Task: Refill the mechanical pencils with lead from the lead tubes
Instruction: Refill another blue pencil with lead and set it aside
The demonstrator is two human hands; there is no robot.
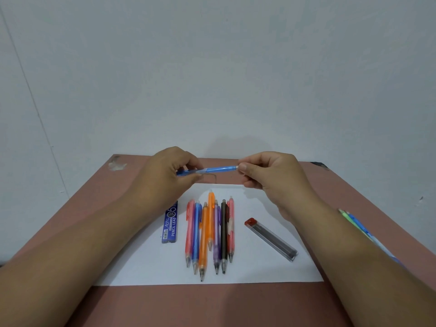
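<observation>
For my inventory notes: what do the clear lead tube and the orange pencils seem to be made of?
Clear lead tube: probably hard transparent plastic, glossy; dark leads show through it, under a red cap. Orange pencils: apparently translucent plastic, smooth; light passes through the barrels, and their tips look clear.

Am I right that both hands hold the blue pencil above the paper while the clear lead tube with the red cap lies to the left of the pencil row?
Not quite. The head view shows the clear lead tube with the red cap lying right of the pencil row; the blue lead case is on the left. The left hand and right hand do hold the blue pencil above the paper.
</observation>
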